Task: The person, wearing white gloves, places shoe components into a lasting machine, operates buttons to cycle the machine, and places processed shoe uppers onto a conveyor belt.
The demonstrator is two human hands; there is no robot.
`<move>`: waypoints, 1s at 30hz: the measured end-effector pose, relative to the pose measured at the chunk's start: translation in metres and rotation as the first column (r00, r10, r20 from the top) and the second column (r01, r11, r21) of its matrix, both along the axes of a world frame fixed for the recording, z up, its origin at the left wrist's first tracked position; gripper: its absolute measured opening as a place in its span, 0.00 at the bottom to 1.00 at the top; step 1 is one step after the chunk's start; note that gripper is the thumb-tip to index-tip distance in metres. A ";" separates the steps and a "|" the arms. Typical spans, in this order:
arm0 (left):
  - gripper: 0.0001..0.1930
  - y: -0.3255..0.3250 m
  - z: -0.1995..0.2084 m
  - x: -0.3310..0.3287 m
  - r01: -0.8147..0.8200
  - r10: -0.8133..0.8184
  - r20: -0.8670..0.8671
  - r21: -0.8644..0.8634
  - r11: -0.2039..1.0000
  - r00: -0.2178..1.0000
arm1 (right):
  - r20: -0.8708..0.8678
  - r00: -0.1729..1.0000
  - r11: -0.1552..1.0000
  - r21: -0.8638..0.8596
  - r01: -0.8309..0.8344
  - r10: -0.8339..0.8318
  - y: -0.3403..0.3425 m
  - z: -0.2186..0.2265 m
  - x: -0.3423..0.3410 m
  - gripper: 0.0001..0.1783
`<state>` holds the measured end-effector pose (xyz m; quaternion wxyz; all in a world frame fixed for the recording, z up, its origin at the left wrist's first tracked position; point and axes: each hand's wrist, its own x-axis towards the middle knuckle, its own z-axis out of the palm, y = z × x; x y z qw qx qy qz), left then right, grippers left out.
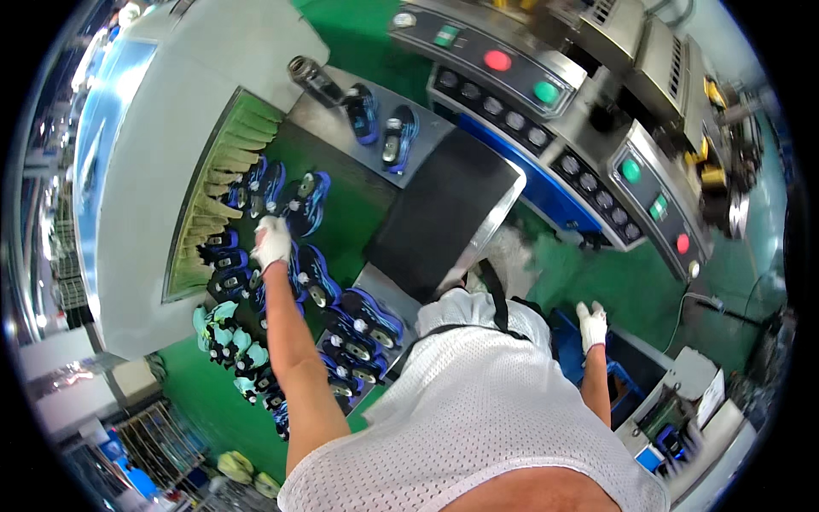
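Note:
My left hand [272,242], in a white glove, reaches out among dark blue and black shoes on the green conveyor. Its fingers look curled, and whatever is in them is hidden. Just beyond it lies a blue-soled shoe [306,205]; another blue shoe [318,275] is on its near right side. My right hand [592,325], also gloved in white, hangs low at my right side, fingers apart and holding nothing. A blue bin [627,378] is close by it.
Left of the conveyor, a pale machine housing [200,64] has a fringed green curtain [223,183]. Two shoes sit on the grey ledge [341,145] beside a metal cylinder [314,81]. A black pad [444,213] lies ahead of me. Control panels [495,64] with buttons stand at right. Mint-green shoes [243,341] cluster near-left.

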<state>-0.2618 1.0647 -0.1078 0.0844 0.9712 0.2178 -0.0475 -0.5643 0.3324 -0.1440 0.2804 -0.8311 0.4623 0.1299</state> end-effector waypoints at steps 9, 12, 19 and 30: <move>0.37 -0.003 -0.093 -0.119 -0.082 0.079 -0.265 -0.003 0.997 0.961 | -0.396 0.897 0.980 0.055 -0.189 0.195 0.068 0.074 0.087 0.40; 0.35 0.003 -0.062 -0.098 -0.138 0.076 -0.313 -0.180 0.974 0.947 | -0.401 0.813 0.895 0.047 -0.443 0.423 0.087 0.072 0.139 0.40; 0.33 -0.068 0.112 -0.054 -0.036 0.267 0.192 -0.747 0.664 0.944 | 0.327 0.705 0.544 0.463 -0.700 0.630 0.244 0.130 0.314 0.39; 0.30 -0.293 0.195 0.075 0.549 -0.140 0.536 -0.767 0.333 0.833 | 0.168 0.952 -0.286 0.927 -0.240 -0.255 0.180 0.203 0.325 0.33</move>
